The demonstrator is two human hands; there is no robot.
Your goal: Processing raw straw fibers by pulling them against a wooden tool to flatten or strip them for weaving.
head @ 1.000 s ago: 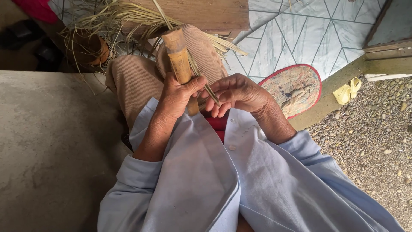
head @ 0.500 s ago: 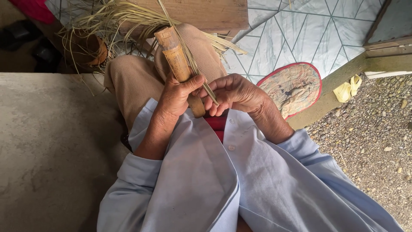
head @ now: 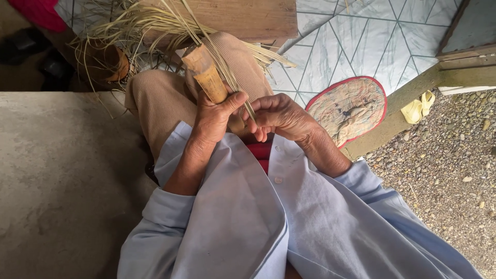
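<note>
My left hand [head: 214, 116] grips a short yellow-brown bamboo tube [head: 205, 74] that points up and away over my lap. A thin pale straw strip [head: 227, 77] runs along the tube toward my fingers. My right hand [head: 281, 116] pinches the near end of that strip just beside the left thumb. Both hands rest above my tan trousers [head: 160, 101], and my light blue sleeves fill the lower part of the view.
A bundle of loose dry straw strips [head: 134, 23] lies past my knees, beside a round brown woven object [head: 106, 62] and a wooden board [head: 248, 18]. A red-edged oval mat [head: 349, 108] lies on patterned flooring at the right. Gravel [head: 444, 165] is at far right, a concrete slab [head: 57, 170] at left.
The bamboo tube has tilted a little further to the left and its far end has shifted left. Both hands keep their hold.
</note>
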